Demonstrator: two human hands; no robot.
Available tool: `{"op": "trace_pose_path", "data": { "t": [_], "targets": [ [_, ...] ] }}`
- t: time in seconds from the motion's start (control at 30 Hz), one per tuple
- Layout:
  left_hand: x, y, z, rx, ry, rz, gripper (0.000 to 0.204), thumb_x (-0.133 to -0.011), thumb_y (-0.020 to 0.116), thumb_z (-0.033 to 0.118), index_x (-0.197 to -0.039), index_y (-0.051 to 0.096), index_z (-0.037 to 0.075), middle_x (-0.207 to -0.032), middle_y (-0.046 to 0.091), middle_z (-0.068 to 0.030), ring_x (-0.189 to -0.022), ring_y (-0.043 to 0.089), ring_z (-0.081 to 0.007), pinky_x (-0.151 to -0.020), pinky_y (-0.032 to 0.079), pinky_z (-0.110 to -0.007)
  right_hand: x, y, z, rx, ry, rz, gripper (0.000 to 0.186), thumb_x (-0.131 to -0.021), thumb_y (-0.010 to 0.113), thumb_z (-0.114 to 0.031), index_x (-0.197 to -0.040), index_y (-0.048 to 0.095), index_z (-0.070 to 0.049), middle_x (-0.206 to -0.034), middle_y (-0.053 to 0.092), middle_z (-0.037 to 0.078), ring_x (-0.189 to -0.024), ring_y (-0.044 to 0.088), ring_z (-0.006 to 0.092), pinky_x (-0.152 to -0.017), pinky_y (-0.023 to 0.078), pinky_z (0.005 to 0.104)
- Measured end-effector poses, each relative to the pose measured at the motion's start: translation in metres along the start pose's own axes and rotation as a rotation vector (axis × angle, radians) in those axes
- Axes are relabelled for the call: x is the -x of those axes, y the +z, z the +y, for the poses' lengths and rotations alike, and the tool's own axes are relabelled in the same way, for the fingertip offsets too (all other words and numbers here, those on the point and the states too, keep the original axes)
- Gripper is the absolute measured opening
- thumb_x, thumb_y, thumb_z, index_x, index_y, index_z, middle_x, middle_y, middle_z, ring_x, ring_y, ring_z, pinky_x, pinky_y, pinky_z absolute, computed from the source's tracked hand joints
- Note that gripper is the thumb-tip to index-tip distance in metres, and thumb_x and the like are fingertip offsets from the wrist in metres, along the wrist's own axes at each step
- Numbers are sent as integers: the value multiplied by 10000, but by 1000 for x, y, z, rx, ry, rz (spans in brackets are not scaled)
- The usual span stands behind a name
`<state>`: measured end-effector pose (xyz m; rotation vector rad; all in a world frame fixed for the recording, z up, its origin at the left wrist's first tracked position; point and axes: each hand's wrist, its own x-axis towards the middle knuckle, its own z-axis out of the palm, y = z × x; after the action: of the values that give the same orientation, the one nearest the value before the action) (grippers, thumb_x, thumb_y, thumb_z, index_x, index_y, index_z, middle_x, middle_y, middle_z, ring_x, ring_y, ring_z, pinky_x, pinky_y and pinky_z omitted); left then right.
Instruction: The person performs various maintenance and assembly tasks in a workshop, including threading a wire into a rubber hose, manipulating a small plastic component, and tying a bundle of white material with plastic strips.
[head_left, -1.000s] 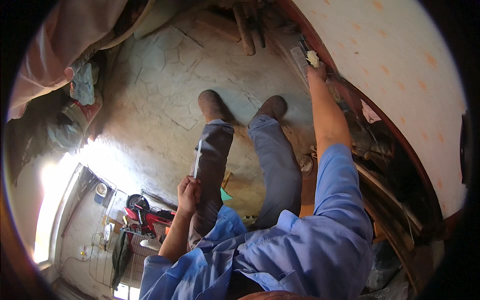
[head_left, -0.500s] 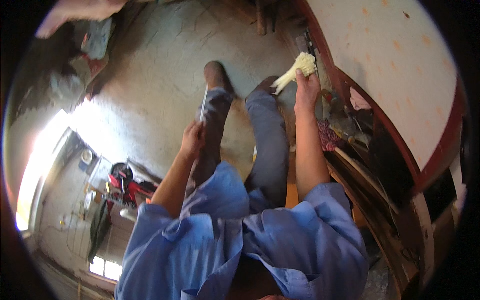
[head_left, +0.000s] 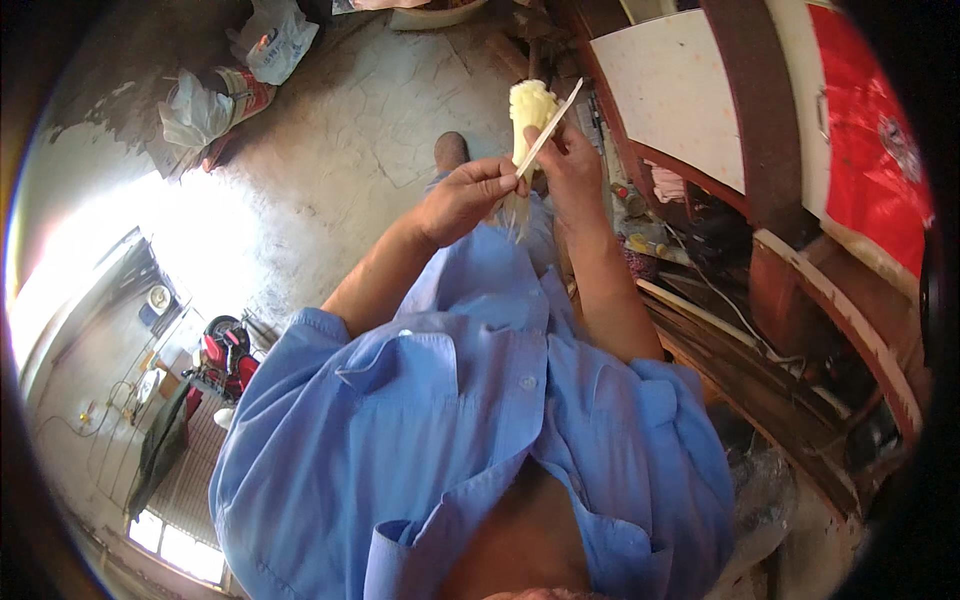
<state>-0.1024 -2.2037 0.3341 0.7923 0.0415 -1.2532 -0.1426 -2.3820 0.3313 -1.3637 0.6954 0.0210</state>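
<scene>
My left hand (head_left: 468,202) is closed, thumb and fingers pinching the lower end of a thin, flat whitish strip (head_left: 560,112). The strip slants up to the right across a pale yellow bundle (head_left: 532,104). This bundle has a lumpy, frilled head and a narrow stem; its exact kind is unclear. Around the stem my right hand (head_left: 574,172) is closed, its thumb close to the strip. Thin, translucent strands (head_left: 517,218) hang below the hands. Fingers partly hide the stem and the spot where strip and bundle meet.
Plastic bags (head_left: 197,112) and a red-and-white container (head_left: 247,92) stand at the far left. A red motorcycle (head_left: 228,352) is at the left. Along the right are a white-panelled cabinet (head_left: 672,92), wooden boards (head_left: 740,398) and a red sheet (head_left: 868,130).
My hands have come together: the left brought the strip up and right, the right brought the bundle leftward. The bundle now stands more upright, with the strip across it. My view has shifted.
</scene>
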Motion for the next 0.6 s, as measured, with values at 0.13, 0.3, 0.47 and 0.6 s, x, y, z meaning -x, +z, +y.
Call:
{"op": "trace_pose_path", "data": {
  "t": [0.13, 0.3, 0.47, 0.6],
  "targets": [
    [17, 24, 28, -172, 77, 24, 249, -1036, 561, 294, -1048, 635, 57, -1029, 651, -38, -949, 602, -137, -846, 465, -275, 22, 14, -49, 237, -124, 14, 459, -886, 741, -411, -1021, 707, 26, -904, 678, 79, -823, 635, 156, -693, 487, 299],
    [28, 47, 52, -109, 254, 62, 311, -1040, 562, 285, -1154, 628, 3, -936, 652, -49, -867, 606, -141, -781, 492, -287, 47, 7, -93, 233, -332, 107, 406, -933, 719, -329, -1154, 677, 8, -932, 672, 113, -850, 629, 195, -767, 508, 317],
    [46, 54, 76, -427, 411, 142, 303, -1026, 601, 298, -1068, 678, 8, -922, 659, -29, -853, 588, -119, -786, 502, -280, 76, 15, -139, 935, -1077, 122, 432, -808, 770, -61, -1225, 679, -130, -1129, 615, 78, -990, 609, 241, -841, 527, 333],
    [62, 67, 86, -494, 469, 74, 325, -1014, 622, 311, -1063, 684, -4, -944, 675, -30, -842, 582, -111, -775, 500, -272, 81, 32, -160, 1285, -1344, 103, 367, -723, 757, -61, -1081, 726, -137, -1157, 619, 48, -1011, 606, 240, -842, 545, 343]
  ]
}}
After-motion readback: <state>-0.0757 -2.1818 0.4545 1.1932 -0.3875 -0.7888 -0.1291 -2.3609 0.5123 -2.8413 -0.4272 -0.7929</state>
